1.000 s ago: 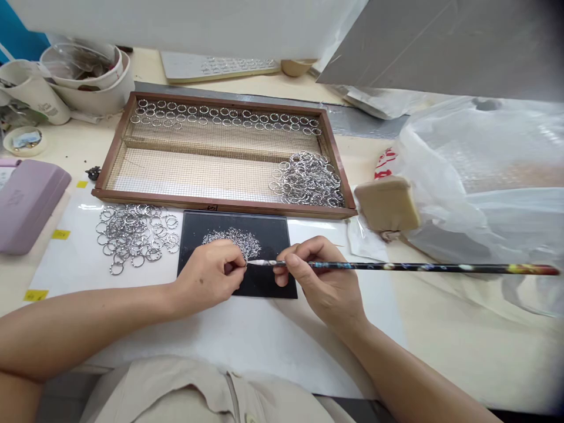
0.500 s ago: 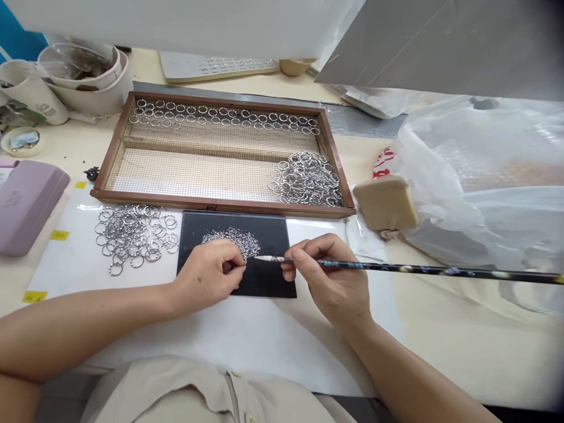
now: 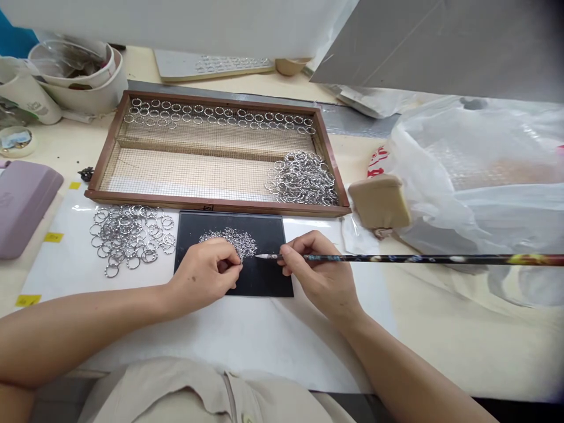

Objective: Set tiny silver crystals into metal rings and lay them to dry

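Note:
My right hand (image 3: 324, 276) grips a long paintbrush (image 3: 396, 258) with a dark patterned handle and a pale pointed tip. The brush lies nearly level, its tip at the right edge of a heap of tiny silvery beads (image 3: 233, 239). These beads are on a black board (image 3: 273, 282). Over the board's left part, my left hand (image 3: 209, 270) is closed in a pinch at the heap's lower edge; what its fingertips hold is hidden. Left of the board is a loose pile of silver rings (image 3: 127, 235) on a white sheet (image 3: 220, 335).
Behind the board stands a wooden-framed mesh tray (image 3: 189, 167), with rings in rows along its back and a ring heap (image 3: 304, 179) at right. A purple case (image 3: 29, 205) and white tubs (image 3: 88, 88) are at left. A beige pad (image 3: 379, 202) and plastic bags (image 3: 476, 153) lie right.
The whole view has shifted slightly. The paintbrush has turned so its far handle end sits higher and it lies more level. The left hand stays pinched beside the beads.

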The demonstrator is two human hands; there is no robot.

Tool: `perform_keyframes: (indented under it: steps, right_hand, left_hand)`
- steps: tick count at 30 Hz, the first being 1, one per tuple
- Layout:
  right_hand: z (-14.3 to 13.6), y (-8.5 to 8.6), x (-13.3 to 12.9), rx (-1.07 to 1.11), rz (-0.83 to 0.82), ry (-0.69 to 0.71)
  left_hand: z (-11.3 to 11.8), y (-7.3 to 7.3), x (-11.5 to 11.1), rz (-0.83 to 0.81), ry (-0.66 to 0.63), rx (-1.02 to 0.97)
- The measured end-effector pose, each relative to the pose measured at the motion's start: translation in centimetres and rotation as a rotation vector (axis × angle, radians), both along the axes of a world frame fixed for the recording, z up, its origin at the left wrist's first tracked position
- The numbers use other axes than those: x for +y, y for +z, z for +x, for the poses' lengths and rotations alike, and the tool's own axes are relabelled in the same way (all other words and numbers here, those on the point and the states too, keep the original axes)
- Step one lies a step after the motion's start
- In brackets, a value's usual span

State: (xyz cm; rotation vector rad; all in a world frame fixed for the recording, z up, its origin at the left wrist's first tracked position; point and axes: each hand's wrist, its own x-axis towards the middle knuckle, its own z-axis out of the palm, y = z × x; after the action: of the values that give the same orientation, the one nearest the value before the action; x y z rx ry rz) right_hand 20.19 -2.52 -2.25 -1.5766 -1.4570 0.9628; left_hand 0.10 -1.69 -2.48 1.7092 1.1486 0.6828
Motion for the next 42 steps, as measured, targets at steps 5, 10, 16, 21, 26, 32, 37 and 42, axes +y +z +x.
perform_keyframes:
  steps: [5, 10, 16, 21, 26, 32, 37, 42]
  right_hand:
    - [0.08, -0.05, -0.06, 0.021, 0.01, 0.001]
    - [0.08, 0.27, -0.1, 0.246, 0.018, 0.019]
    - [-0.11, 0.2, -0.22, 0.464, 0.017, 0.109]
    - [-0.35, 0.06, -0.32, 0.46, 0.006, 0.131]
    - [-0.45, 0.21, -0.38, 0.441, -0.008, 0.137]
    - [-0.64, 0.47, -0.34, 0.407, -0.001, 0.131]
    - [-0.72, 0.56, -0.3, 0.408, 0.003, 0.138]
    - [-0.74, 0.51, -0.27, 0.398, 0.011, 0.148]
  left_hand:
    - [0.03, 0.1, 0.06, 0.004, -0.005, 0.004]
    - [0.11, -0.07, 0.12, 0.004, 0.002, 0.004]
    - [0.13, -0.22, 0.07, 0.01, 0.004, -0.001]
    - [0.12, -0.16, 0.1, 0.064, -0.011, 0.036]
    - [0.17, -0.17, 0.12, 0.112, -0.034, 0.069]
    - [0.18, -0.3, 0.08, 0.123, -0.032, 0.076]
    - [0.16, -0.32, 0.08, 0.129, -0.03, 0.073]
    - [0.24, -0.17, 0.04, 0.116, -0.034, 0.075]
